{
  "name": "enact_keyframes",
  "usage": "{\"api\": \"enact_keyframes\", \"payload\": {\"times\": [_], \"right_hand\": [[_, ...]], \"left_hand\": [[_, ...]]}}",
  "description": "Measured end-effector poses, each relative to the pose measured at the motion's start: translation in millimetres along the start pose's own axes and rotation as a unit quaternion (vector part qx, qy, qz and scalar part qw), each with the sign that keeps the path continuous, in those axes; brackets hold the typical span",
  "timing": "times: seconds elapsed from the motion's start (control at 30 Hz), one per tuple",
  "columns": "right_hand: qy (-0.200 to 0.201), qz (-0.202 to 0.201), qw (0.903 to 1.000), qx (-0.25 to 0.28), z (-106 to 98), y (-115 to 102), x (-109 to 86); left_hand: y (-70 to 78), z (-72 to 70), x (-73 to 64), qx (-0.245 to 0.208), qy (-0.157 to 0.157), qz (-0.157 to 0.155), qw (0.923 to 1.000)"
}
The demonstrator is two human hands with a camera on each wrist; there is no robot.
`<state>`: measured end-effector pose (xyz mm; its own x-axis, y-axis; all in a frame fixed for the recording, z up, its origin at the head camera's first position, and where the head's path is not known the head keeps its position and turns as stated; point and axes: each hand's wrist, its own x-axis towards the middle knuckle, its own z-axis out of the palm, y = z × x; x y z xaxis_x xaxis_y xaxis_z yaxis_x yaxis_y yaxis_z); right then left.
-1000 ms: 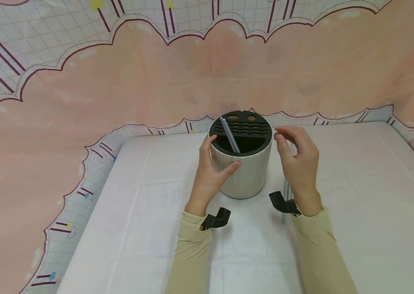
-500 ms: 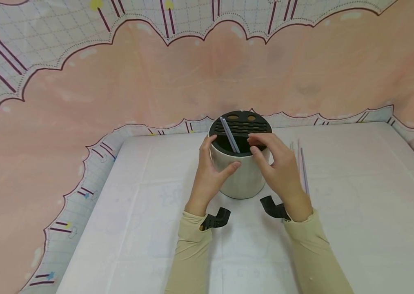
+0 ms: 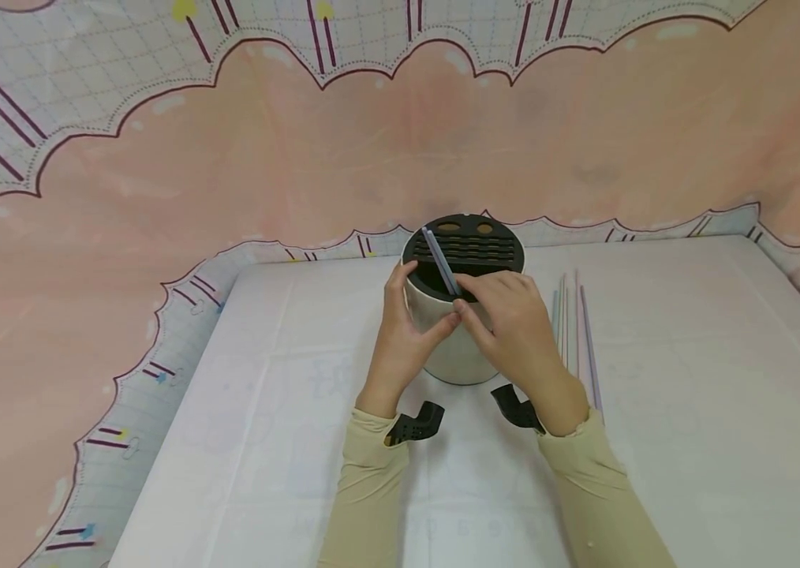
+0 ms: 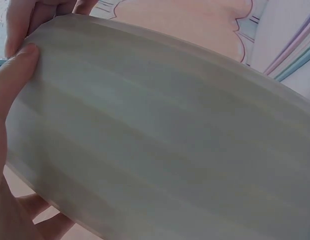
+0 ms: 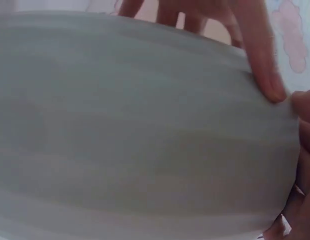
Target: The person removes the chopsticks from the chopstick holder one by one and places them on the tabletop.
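Note:
A white round utensil holder point(image 3: 460, 351) with a black slotted lid point(image 3: 474, 251) stands upright on the table. Pale purple sticks point(image 3: 439, 259), resembling chopsticks, lean to the left in its wide front opening. My left hand point(image 3: 405, 343) grips the holder from the left, thumb across the front and fingers around the side. My right hand point(image 3: 517, 323) reaches over the front rim, bent fingertips by the lower visible part of those sticks, next to my left thumb. Whether it pinches the sticks or the rim cannot be told. The holder wall point(image 4: 160, 120) fills most of both wrist views.
Several long thin pastel sticks point(image 3: 591, 347) lie on the white-covered table point(image 3: 712, 379), right of the holder and partly behind my right forearm. A peach cloth point(image 3: 371, 150) with scalloped edging hangs behind. Black wrist mounts point(image 3: 420, 422) project inward from both wrists.
My right hand has moved left from beside the holder, over its opening, to the sticks at the front rim. The sticks on the table have come into view. My left hand keeps its grip.

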<state>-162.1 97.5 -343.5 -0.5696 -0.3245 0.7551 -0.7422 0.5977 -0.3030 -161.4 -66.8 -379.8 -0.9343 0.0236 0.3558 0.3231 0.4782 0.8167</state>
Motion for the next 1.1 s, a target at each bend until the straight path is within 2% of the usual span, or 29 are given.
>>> {"api": "enact_keyframes", "payload": {"times": [0.17, 0.37, 0.47, 0.67, 0.8, 0.9, 0.97, 1.03, 1.1], "right_hand": [[0.048, 0.026, 0.9978, 0.038, 1.8, -1.3, -0.4], [0.102, 0.041, 0.9885, 0.103, 1.1, -0.9, 0.4], [0.128, 0.063, 0.9789, 0.147, -3.3, -1.3, 0.2], [0.174, 0.117, 0.9530, 0.219, -21.3, -7.0, 1.3], [0.203, 0.125, 0.9311, 0.276, -36.7, -9.9, 4.4], [0.247, 0.128, 0.8993, 0.338, -45.4, -8.5, 6.2], [0.280, 0.134, 0.8796, 0.361, -50.7, -6.1, 6.3], [0.309, 0.139, 0.8637, 0.373, -56.0, -2.3, 5.8], [0.331, 0.145, 0.8551, 0.372, -60.8, 2.5, 4.6]], "left_hand": [[-1.1, 0.0, -0.2, -0.005, 0.002, -0.002, 1.0000], [-2.9, -2.1, -0.7, -0.007, -0.001, -0.002, 1.0000], [-3.2, -2.4, -0.4, -0.012, -0.003, 0.001, 0.9999], [-3.1, -2.1, -0.8, -0.014, -0.005, -0.002, 0.9999], [-1.5, -1.0, -2.2, -0.008, -0.005, -0.011, 0.9999], [-0.3, -0.3, -3.2, -0.003, -0.002, -0.014, 0.9999], [0.5, 0.3, -3.6, -0.002, 0.000, -0.014, 0.9999], [1.2, 1.1, -4.1, -0.002, 0.001, -0.016, 0.9999], [1.5, 1.9, -4.3, -0.003, 0.000, -0.019, 0.9998]]}}
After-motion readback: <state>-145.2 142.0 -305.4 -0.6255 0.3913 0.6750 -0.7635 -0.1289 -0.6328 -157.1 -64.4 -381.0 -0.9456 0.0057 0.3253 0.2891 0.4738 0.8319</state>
